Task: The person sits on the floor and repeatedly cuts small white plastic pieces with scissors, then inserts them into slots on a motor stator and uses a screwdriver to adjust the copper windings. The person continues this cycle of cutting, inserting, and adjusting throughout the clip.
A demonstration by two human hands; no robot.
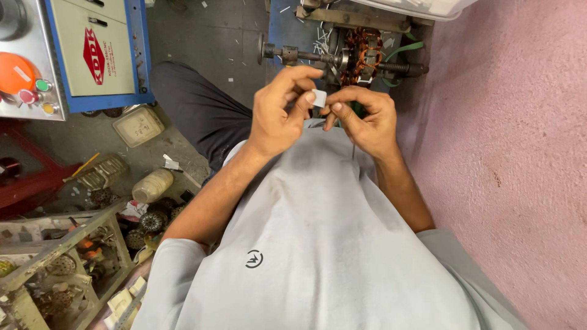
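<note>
My left hand (278, 110) and my right hand (367, 119) meet in front of my chest. Between their fingertips they pinch a small white slip of paper (319, 98), thumb and forefinger of each hand on it. Just beyond the hands a motor stator with copper windings (362, 56) sits on a steel shaft (293, 55), mounted on a blue stand. Small white paper slips lie scattered around it. My grey shirt fills the lower part of the view.
A pink wall (507, 153) runs along the right. At the left stand a blue-framed control cabinet (101, 52) with coloured buttons, a cream spool (153, 185), several wound motor parts on the floor, and a metal rack (55, 269).
</note>
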